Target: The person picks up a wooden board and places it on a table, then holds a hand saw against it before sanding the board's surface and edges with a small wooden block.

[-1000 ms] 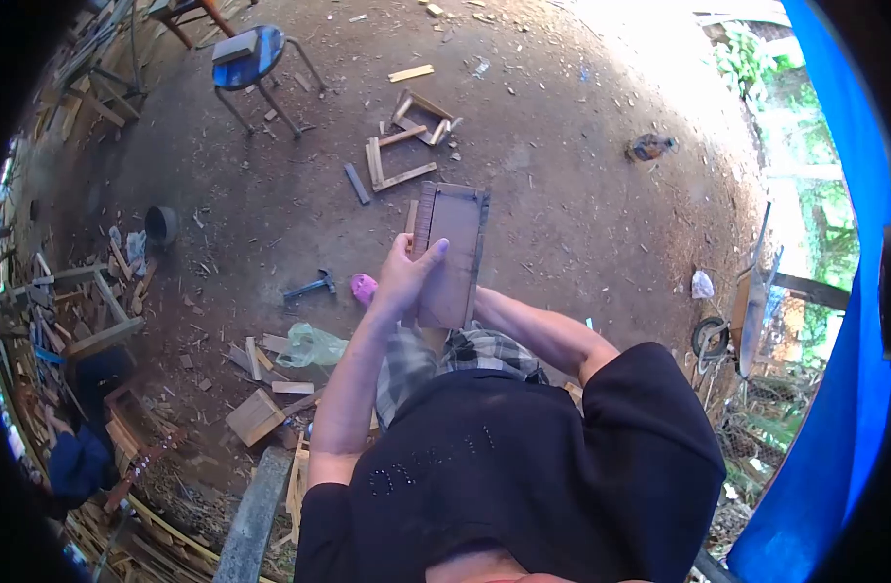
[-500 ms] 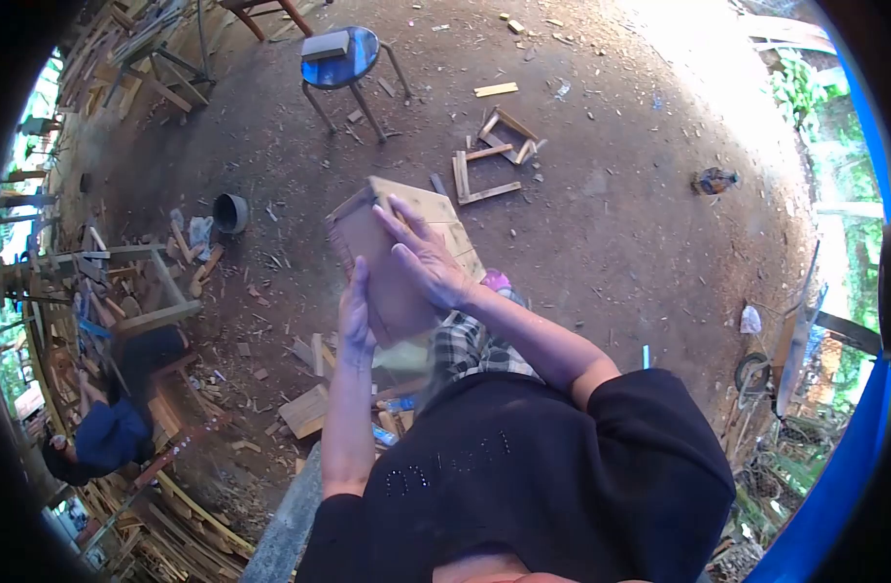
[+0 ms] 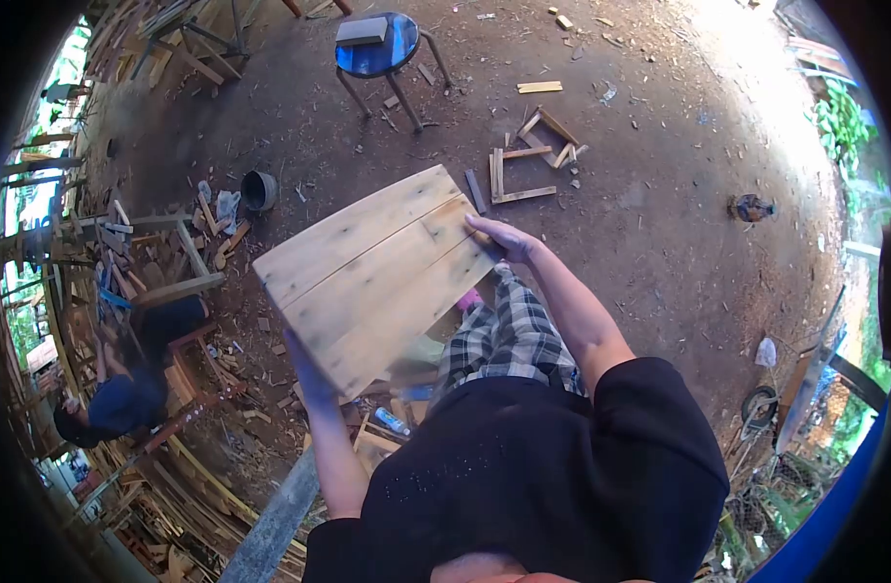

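Observation:
A boxy piece of joined pale planks (image 3: 377,277), with dark nail or knot marks and seams, is held up in front of me, tilted. My right hand (image 3: 506,237) grips its right edge, with the thumb side on the top face. My left hand (image 3: 311,371) supports the lower left edge from below; most of its fingers are hidden behind the wood. What lies beneath the piece is covered from view.
A blue-topped stool (image 3: 392,58) bears a block (image 3: 362,31). Wooden frame pieces (image 3: 523,194) lie on the dirt floor, near a dark bucket (image 3: 260,190). Another person (image 3: 124,398) sits at the left among wood scraps. A bottle (image 3: 392,421) lies near my legs.
The wooden piece has turned so its broad planked face now faces up to me. My right hand has moved from lying across it to its right edge; my left hand is now under the lower left.

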